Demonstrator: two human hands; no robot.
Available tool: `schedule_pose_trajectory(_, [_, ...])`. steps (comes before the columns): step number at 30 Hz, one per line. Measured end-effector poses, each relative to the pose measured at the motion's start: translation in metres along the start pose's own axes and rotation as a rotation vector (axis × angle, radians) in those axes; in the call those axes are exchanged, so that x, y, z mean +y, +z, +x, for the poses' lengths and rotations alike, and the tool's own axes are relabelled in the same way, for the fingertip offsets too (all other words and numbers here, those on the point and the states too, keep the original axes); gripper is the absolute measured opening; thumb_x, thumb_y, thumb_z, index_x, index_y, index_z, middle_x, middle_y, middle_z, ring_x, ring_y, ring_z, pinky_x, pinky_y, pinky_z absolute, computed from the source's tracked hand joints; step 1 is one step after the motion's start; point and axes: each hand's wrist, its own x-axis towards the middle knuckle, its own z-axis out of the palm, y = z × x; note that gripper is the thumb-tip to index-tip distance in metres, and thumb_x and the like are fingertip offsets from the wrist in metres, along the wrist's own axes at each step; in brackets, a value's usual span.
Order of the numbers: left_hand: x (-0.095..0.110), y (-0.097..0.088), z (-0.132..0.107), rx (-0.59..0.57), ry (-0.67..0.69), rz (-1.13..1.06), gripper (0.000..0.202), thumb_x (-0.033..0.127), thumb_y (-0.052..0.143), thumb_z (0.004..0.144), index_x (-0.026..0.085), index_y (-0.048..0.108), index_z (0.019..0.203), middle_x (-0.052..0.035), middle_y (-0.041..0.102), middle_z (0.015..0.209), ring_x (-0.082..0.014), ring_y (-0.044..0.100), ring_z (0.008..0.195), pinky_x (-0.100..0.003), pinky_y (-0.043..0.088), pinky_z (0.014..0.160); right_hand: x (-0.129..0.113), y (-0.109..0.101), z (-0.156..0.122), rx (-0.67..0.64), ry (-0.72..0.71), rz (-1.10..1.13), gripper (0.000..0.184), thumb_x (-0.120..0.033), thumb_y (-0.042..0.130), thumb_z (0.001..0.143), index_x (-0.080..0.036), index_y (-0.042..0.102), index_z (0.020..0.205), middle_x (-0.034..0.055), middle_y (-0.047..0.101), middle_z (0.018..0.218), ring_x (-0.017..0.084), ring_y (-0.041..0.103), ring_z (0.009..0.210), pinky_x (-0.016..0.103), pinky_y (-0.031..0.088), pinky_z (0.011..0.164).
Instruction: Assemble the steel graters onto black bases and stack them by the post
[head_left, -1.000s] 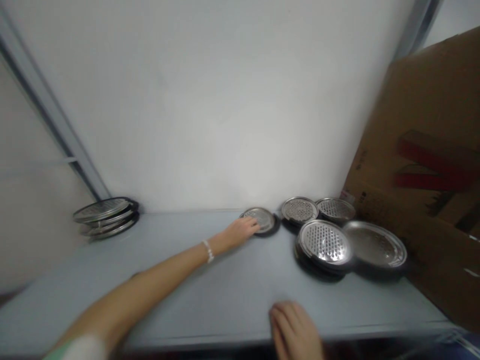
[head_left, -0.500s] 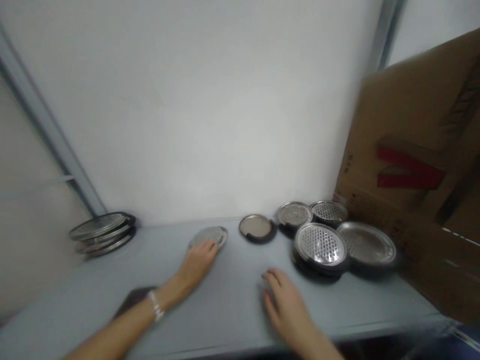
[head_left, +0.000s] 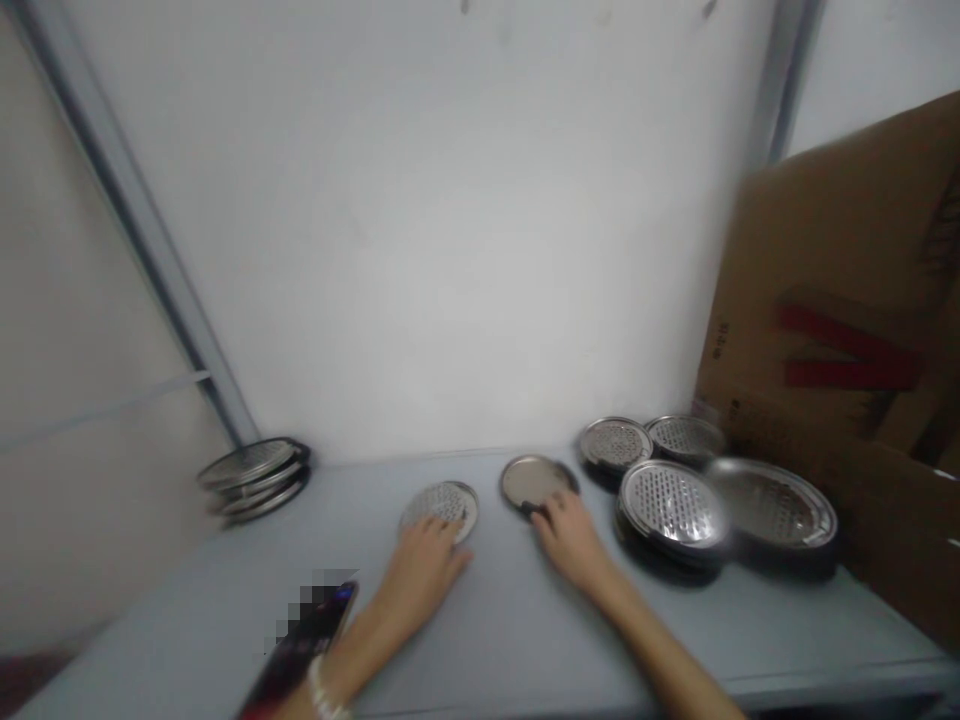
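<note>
My left hand (head_left: 426,560) lies over the near edge of a round metal grater plate (head_left: 448,498), fingertips on its perforated face, thumb spread to the right. My right hand (head_left: 571,540) pinches the near rim of a round, smooth metal disc (head_left: 531,478) with a black part-rim, which lies flat on the table. Blur hides exactly how the fingertips meet that rim. Right of this hand stands a stack topped by a shiny grater plate (head_left: 671,503) in a black rim.
A stack of round graters (head_left: 251,465) stands at the back left. Graters (head_left: 616,442) and a larger metal round (head_left: 780,500) fill the right side beside a cardboard box (head_left: 825,260). A dark phone-like object (head_left: 307,640) lies beside my left forearm on the grey table (head_left: 495,640).
My right hand has moved forward to the smooth disc's near rim. My left hand's fingers have spread over the grater plate. The view has shifted, so everything sits a little further right.
</note>
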Motion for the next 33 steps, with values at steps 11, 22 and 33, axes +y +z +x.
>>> schedule_pose_trajectory(11, [0.079,-0.008,0.011,-0.220,0.191,-0.215,0.015,0.007,0.068,0.079,0.020,0.069,0.088,-0.0071,0.068,0.112,-0.0246,0.061,0.106,-0.035,0.047,0.091,0.045,-0.025,-0.051,0.163,-0.055,0.128,0.024,-0.031,0.051,0.099,-0.018,0.071,0.094,0.0144,0.068,0.115,0.029,0.063,0.113,0.046,0.051,0.101])
schedule_pose_trajectory(22, [0.008,-0.023,-0.005,-0.116,-0.001,-0.443,0.033,0.039,0.072,0.085,0.023,0.070,0.113,-0.0081,0.069,0.121,-0.0273,0.060,0.117,-0.036,0.044,0.105,0.047,-0.011,-0.052,0.255,-0.080,0.235,0.024,-0.035,0.048,0.101,-0.020,0.066,0.108,0.0142,0.067,0.119,0.030,0.059,0.120,0.054,0.045,0.109])
schedule_pose_trajectory(33, [-0.015,0.011,0.014,-0.024,-0.237,-0.131,0.034,0.031,0.059,0.093,0.014,0.065,0.122,-0.0166,0.066,0.127,-0.0334,0.059,0.120,-0.044,0.044,0.103,0.045,-0.020,-0.054,0.228,-0.129,0.265,0.022,-0.023,0.046,0.097,-0.022,0.068,0.102,0.0110,0.071,0.111,0.029,0.063,0.117,0.051,0.050,0.105])
